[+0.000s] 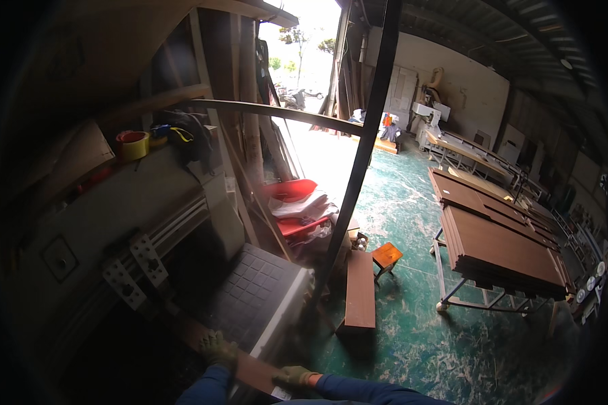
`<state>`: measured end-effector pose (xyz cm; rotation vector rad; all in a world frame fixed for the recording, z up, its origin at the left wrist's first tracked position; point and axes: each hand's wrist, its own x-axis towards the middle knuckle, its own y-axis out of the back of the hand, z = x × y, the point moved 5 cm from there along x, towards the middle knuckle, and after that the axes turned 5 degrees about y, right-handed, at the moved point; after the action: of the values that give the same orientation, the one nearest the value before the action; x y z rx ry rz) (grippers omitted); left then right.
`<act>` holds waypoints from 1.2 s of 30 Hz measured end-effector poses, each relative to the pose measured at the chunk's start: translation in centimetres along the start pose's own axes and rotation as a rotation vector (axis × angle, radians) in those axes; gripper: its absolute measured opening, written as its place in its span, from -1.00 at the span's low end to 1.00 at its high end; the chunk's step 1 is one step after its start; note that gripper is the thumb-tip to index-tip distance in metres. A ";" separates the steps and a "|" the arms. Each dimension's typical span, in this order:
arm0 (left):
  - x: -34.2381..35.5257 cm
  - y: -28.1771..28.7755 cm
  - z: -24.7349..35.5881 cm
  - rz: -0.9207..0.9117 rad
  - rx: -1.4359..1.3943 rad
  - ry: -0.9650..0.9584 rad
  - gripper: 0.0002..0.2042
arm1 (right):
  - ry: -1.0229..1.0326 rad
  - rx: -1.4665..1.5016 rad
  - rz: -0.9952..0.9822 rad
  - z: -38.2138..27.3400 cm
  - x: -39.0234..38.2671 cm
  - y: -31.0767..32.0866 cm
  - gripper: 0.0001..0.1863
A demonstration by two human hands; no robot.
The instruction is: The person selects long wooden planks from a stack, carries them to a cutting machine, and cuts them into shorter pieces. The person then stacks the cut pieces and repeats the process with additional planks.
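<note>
A brown wooden board (257, 372) lies slanting in front of me, its far end running into the dark machine on the left. My left hand (218, 351), in a greenish work glove, lies across the board with its fingers curled over the far edge. Closer to the near end, my gloved right hand (296, 376) grips the board's side, and a small white label shows beside it. Beyond the board is a dark gridded machine table (253, 287) with a pale edge. Metal clamp blocks (135, 271) sit on rails to its left. Deep shadow hides the board's far end.
A dark metal post (368, 142) stands ahead with a crossbar. Right of it are a brown panel stack (360, 290), a wooden stool (387, 255) and a wheeled rack of brown panels (507, 250). Yellow tape (134, 145) sits on the left ledge. A person (388, 128) is far off.
</note>
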<state>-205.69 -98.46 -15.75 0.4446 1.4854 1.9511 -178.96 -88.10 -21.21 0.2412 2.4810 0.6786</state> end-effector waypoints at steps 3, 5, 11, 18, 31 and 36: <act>-0.1 0.4 0.2 0.156 0.011 -0.053 -0.19 | -0.013 -0.011 -0.014 0.2 0.1 -0.1 -0.28; -0.2 0.1 0.1 0.370 0.041 -0.111 -0.27 | -0.017 -0.017 -0.019 0.1 0.0 -0.1 -0.29; 0.5 -2.2 -1.1 0.470 0.047 -0.170 -0.27 | -0.051 0.037 -0.028 -0.5 -0.6 0.2 -0.31; 0.7 -2.4 -1.2 0.482 0.059 -0.166 -0.26 | -0.011 -0.034 -0.032 0.3 0.3 -0.3 -0.31; -0.4 0.8 0.3 0.021 -0.011 -0.018 -0.16 | -0.053 0.011 -0.021 -1.3 -1.1 0.6 -0.22; -0.5 0.8 0.4 0.010 -0.011 -0.008 -0.15 | -0.068 0.050 -0.031 -1.4 -1.2 0.7 -0.22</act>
<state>-205.34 -98.64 -14.85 0.4549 1.4690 1.9623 -178.76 -88.47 -19.27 0.2397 2.4334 0.5858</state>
